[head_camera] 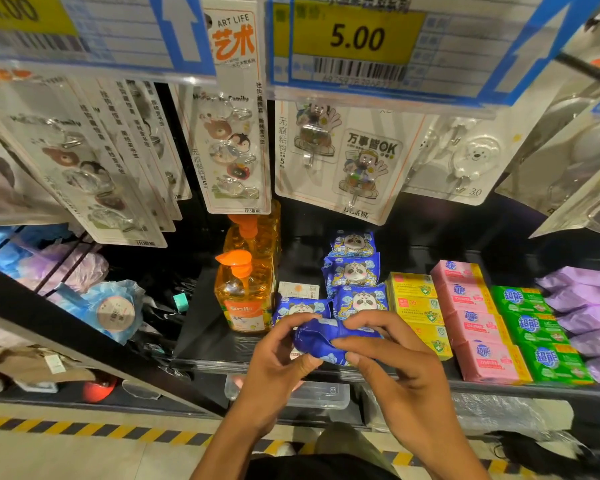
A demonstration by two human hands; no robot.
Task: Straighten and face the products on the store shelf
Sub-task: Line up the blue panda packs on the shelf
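I have both hands on 1 soft blue pack (321,341), held just above the front edge of the shelf (215,327). The left hand (278,362) pinches its left end between thumb and curled fingers. The right hand (395,362) wraps over the right end, thumb pressed along the front. The wrapper looks scrunched between them, and I see only plain blue with a few cloud marks (the panda face, if there is 1, is turned away or folded under).

Just behind my knuckles sit the panda packs (352,271), 2 side by side at the front and 2 more running back in a loose, tilted file. The orange pump bottle (245,296) stands just beside them on the left, and the yellow boxes (418,306) are close on the right.

My worries from here:
- Squeezing this hard could crease the pack so it will not face flat.
- Set down as it lies, it would likely show its back.
- I cannot see the spot under my hands, so pushing in blind could skew the front 2 packs or nudge the bottle.
- Released too near the lip, it could slide to the floor.
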